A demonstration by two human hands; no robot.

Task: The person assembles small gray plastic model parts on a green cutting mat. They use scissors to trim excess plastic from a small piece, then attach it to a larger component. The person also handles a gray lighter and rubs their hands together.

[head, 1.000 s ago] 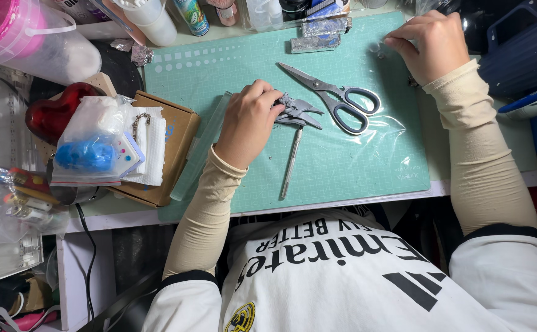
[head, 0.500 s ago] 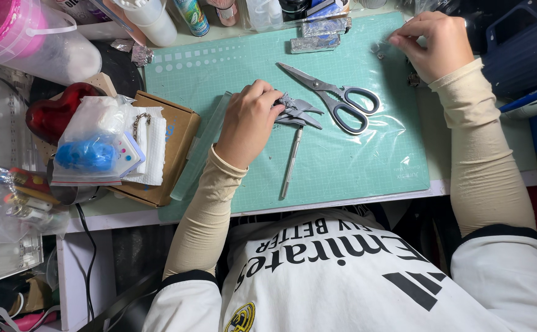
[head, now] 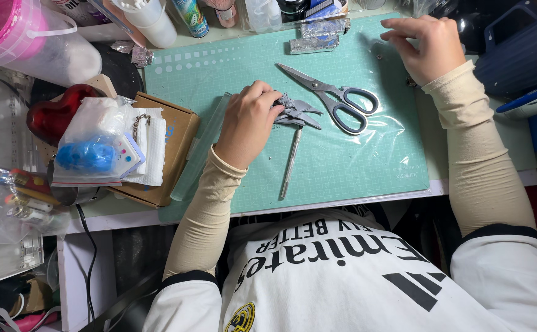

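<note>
My left hand (head: 250, 123) rests on the green cutting mat (head: 367, 166) with its fingers closed on a small grey, foil-like figure with pointed wings (head: 298, 112). A thin metal craft knife (head: 290, 163) lies just below the figure, pointing toward me. Grey-handled scissors (head: 336, 98) lie shut to the right of the figure. My right hand (head: 425, 46) hovers at the mat's far right corner, fingers loosely apart and holding nothing I can see.
A folded strip of foil (head: 313, 44) lies at the mat's far edge, with bottles (head: 191, 15) behind it. At the left are a cardboard box (head: 170, 154) under a plastic bag with something blue (head: 93, 154), a red heart-shaped object (head: 53, 114) and a pink bucket (head: 10, 24). A dark blue bin (head: 517, 55) stands on the right.
My right hand has shifted slightly at the mat's far corner and its fingers have spread out toward the left. My left hand and the figure have stayed put.
</note>
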